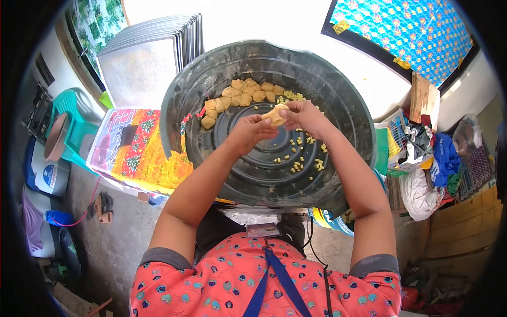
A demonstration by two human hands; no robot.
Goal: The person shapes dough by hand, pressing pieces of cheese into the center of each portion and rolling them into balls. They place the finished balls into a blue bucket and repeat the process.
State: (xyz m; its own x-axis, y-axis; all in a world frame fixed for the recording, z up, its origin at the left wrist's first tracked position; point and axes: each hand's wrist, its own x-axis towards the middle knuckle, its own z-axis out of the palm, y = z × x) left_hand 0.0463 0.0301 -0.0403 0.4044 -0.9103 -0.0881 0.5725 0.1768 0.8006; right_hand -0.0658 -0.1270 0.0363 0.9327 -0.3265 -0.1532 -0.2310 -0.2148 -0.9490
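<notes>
Both hands hold one piece of dough (275,115) above a large dark round tub (232,63). My left hand (250,133) pinches its left side with the fingertips. On the other side, my right hand (304,117) grips the dough between thumb and fingers. Several tan dough pieces (247,92) lie close together along the tub's far left floor. Small pale-yellow cubes (293,96) form a heap at the far right, partly behind my right hand. More loose cubes (297,166) are scattered over the right part of the tub floor.
A stack of metal trays (142,68) stands at the back left. Bright patterned cloth (142,142) covers the surface left of the tub. On the left is a green plastic chair (74,127); at right are piled bags (422,190). A striped bucket (330,221) sits below the tub.
</notes>
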